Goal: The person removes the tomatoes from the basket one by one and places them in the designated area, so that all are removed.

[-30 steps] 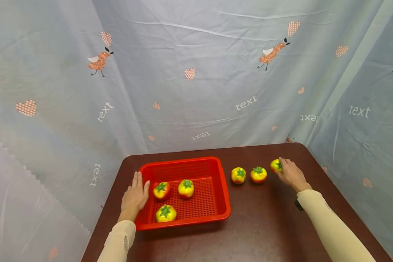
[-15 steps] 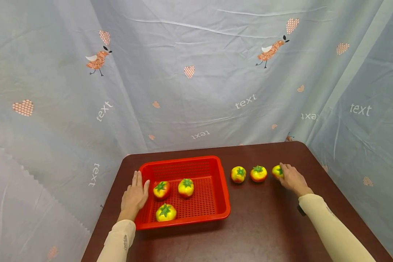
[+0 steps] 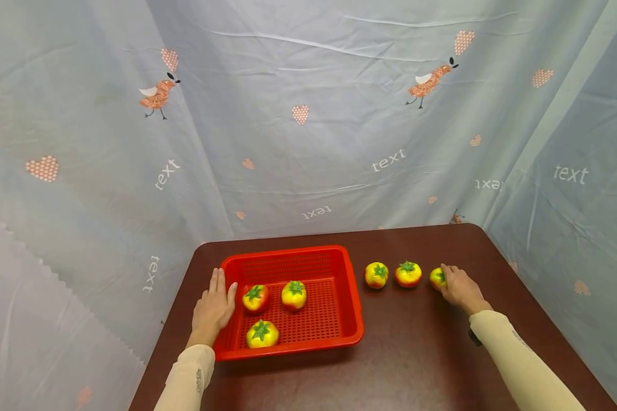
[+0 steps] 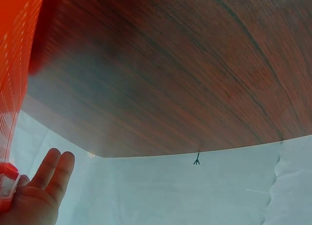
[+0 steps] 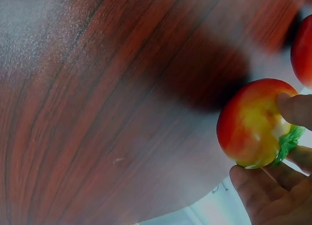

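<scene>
My left hand point(image 3: 212, 307) rests on the left rim of a red plastic basket point(image 3: 351, 297), its fingers straight and its thumb spread toward the inside. In the left wrist view, two straight fingers point(image 4: 57, 171) stick out beside the basket wall point(image 4: 12, 79). Three yellow-and-red toy tomatoes with green leafy tops, such as the front one point(image 3: 262, 335), lie in the basket. At the right, my right hand point(image 3: 461, 290) holds another toy tomato point(image 5: 253, 122) between thumb and fingers, low over the table. Whether it touches the table I cannot tell.
Two more toy tomatoes, a left one point(image 3: 376, 275) and a right one point(image 3: 408, 274), stand on the dark brown table point(image 3: 401, 354) between the basket and my right hand. A pale patterned curtain point(image 3: 308, 171) hangs behind the table and at both sides.
My right hand has moved a little toward me with its toy tomato, bringing it about level with the two standing ones. The left hand and basket stay in place.
</scene>
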Demonstrator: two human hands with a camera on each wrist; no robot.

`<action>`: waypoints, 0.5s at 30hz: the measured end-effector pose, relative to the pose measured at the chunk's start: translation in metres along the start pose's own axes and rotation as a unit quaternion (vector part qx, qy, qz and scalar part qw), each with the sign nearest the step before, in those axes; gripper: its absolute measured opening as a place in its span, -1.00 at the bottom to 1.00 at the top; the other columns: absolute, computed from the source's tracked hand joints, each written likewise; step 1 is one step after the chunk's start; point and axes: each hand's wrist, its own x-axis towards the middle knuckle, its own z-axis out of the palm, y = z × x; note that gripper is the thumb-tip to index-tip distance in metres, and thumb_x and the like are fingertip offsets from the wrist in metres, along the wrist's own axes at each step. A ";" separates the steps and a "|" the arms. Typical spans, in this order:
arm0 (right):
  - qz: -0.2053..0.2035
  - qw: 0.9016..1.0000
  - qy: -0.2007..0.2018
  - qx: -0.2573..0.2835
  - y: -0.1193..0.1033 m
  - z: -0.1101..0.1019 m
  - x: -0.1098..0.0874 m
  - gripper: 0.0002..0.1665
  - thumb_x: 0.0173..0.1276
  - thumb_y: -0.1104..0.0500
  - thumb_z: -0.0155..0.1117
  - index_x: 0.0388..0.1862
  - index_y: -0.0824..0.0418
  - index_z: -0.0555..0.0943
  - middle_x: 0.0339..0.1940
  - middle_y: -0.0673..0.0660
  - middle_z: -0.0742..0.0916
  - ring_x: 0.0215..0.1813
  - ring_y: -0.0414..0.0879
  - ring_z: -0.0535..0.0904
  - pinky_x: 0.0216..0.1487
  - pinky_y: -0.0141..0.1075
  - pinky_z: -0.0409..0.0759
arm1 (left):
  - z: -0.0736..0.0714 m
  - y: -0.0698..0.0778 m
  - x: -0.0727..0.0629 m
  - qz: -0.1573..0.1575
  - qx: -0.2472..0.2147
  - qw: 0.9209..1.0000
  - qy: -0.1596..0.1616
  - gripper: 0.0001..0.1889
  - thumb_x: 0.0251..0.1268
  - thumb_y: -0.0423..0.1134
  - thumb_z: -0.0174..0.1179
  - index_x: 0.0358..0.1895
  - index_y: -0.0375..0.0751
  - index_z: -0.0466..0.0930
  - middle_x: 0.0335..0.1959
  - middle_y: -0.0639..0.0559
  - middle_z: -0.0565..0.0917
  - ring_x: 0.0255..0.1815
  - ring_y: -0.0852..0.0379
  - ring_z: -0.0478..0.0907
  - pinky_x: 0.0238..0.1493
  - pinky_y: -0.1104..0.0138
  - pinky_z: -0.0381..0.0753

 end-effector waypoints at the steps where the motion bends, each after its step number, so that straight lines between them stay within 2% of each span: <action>1: 0.000 1.000 0.000 0.000 0.000 0.000 0.000 -0.22 0.29 0.25 0.29 0.37 0.58 0.23 0.25 0.60 0.42 0.22 0.44 0.37 0.25 0.26 0.42 | 0.000 0.000 0.000 0.001 0.000 1.000 0.002 -0.25 0.57 0.10 -0.32 0.57 -0.31 -0.29 0.60 -0.31 -0.17 0.26 -0.51 0.32 0.27 -0.28 0.34; 10: -0.002 1.000 -0.006 -0.008 0.002 -0.002 0.000 -0.25 0.26 0.32 0.25 0.37 0.57 0.23 0.24 0.58 0.43 0.17 0.42 0.41 0.18 0.25 0.47 | -0.002 0.001 0.000 0.003 0.000 1.000 0.001 -0.26 0.58 0.07 -0.29 0.57 -0.32 -0.27 0.59 -0.31 -0.15 0.24 -0.52 0.33 0.26 -0.29 0.34; 15: 0.000 1.000 -0.009 -0.008 0.000 -0.002 0.000 -0.22 0.24 0.34 0.27 0.38 0.57 0.22 0.28 0.58 0.41 0.21 0.43 0.40 0.21 0.25 0.45 | -0.003 0.002 -0.001 0.002 0.001 1.000 -0.001 -0.26 0.57 0.07 -0.30 0.57 -0.32 -0.27 0.59 -0.32 -0.16 0.24 -0.52 0.33 0.25 -0.29 0.34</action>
